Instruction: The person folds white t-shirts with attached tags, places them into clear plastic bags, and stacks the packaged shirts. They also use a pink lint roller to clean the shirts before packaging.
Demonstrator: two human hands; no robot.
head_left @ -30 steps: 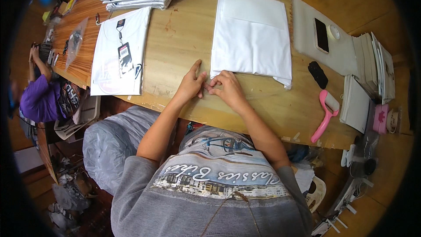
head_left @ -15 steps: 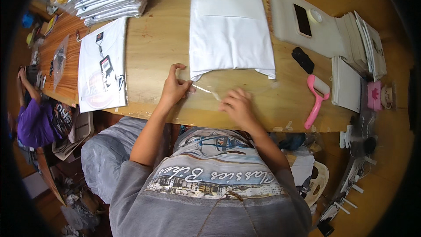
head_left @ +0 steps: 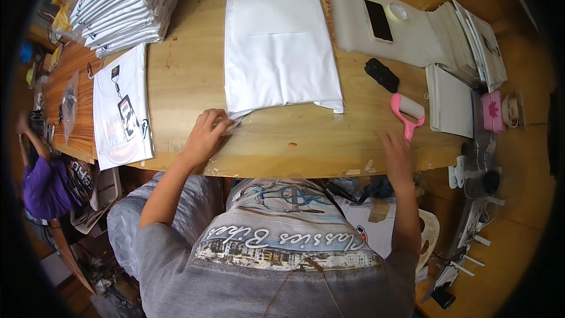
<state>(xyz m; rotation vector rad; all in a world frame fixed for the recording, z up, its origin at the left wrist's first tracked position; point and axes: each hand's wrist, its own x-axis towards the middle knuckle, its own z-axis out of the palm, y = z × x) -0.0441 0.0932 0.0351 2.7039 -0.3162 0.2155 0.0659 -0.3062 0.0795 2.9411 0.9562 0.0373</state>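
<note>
A folded white shirt [head_left: 281,62] lies on the table in front of me, its lower edge toward me, apparently inside a clear plastic bag. My left hand [head_left: 206,134] is at its lower left corner, fingers curled onto the bag's clear edge. Over the table's right front edge, my right hand [head_left: 398,150] is blurred by motion. Its fingertips are close to the handle of a pink lint roller [head_left: 406,115]; whether they touch it or hold anything does not show.
Left of the shirt lies a bagged printed white shirt [head_left: 123,106], with a tall stack of bagged shirts [head_left: 129,9] behind it. At right are a black object [head_left: 381,75], phone [head_left: 377,20], tape roll [head_left: 397,12] and white packs [head_left: 449,100]. A person in purple [head_left: 50,185] sits far left.
My right hand has swung right, away from the shirt's lower edge. The white strip that ran between my hands no longer shows. My left hand stays at the corner; the view has shifted.
</note>
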